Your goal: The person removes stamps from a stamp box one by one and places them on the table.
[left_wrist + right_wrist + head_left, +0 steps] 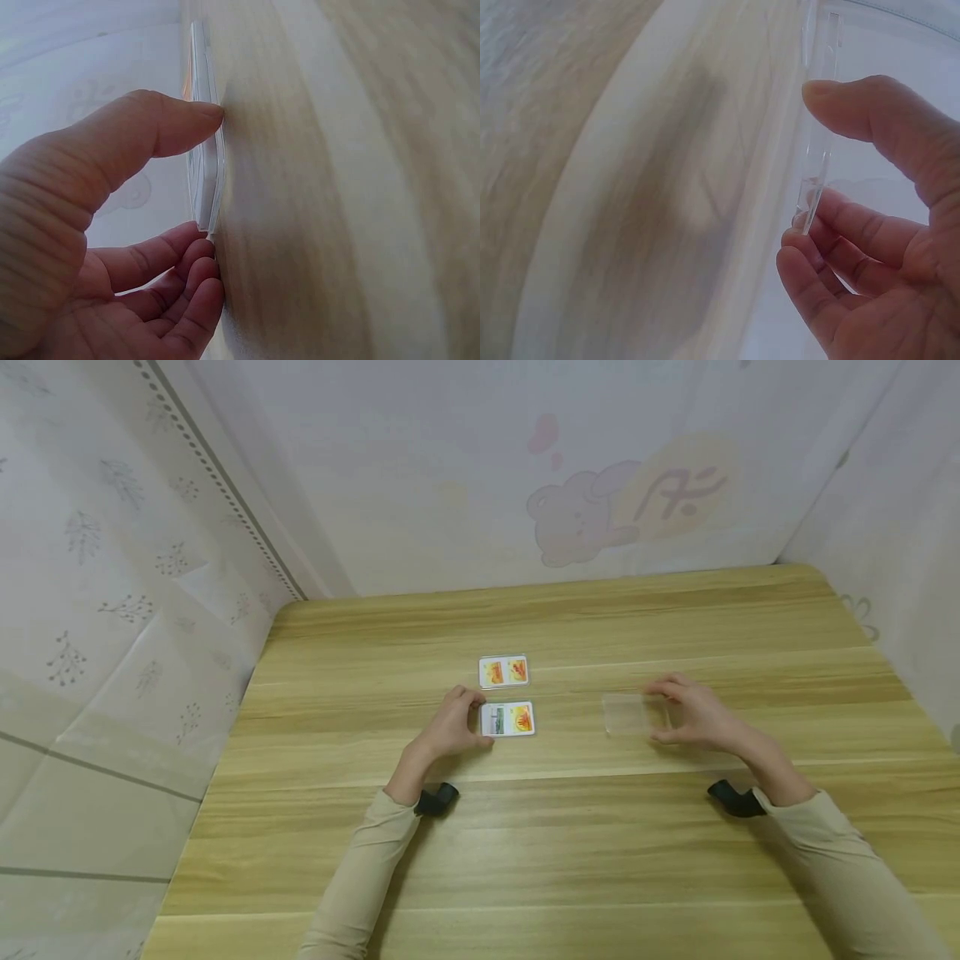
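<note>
My left hand (452, 724) grips a clear plastic case (511, 734) by its left end, thumb on the near edge and fingers at the far edge. Inside lie white cards, the top one showing a green-grey picture and an orange-yellow one (522, 718). In the left wrist view this thin case (209, 180) is seen edge-on, at the tabletop. To the right, my right hand (697, 717) holds a transparent plastic lid (625, 714) between thumb and fingers. The right wrist view shows the lid (821, 142) raised off the table, with nothing visible in it.
Just beyond the left hand's case lies another clear case with cards (504, 671), showing two orange pictures. The wooden table (570, 860) reaches back to a pale curtain (420, 485) with a printed bear. Patterned curtains hang along both sides.
</note>
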The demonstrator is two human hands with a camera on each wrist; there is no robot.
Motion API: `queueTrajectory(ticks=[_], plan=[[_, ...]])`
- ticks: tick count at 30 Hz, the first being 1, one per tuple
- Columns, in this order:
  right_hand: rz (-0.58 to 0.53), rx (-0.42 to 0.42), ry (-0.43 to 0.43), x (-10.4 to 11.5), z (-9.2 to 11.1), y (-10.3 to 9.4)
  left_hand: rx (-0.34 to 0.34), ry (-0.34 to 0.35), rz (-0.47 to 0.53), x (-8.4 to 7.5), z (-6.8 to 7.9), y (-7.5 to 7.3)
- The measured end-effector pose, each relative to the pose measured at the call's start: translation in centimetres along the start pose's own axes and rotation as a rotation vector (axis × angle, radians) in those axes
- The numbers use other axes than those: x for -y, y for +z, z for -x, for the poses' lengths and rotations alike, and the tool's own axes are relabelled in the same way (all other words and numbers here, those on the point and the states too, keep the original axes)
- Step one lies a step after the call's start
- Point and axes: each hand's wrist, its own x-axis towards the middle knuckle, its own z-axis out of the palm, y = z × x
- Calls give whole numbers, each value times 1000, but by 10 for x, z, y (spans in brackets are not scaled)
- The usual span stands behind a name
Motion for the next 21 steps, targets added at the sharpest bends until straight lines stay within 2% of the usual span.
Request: queueTrajectory(ticks=[10,21], plan=[[5,-31,-9,-10,10,-8,-7,19,1,0,0,0],[23,0,35,-19,19,-14,-16,38,-13,2,-1,1]])
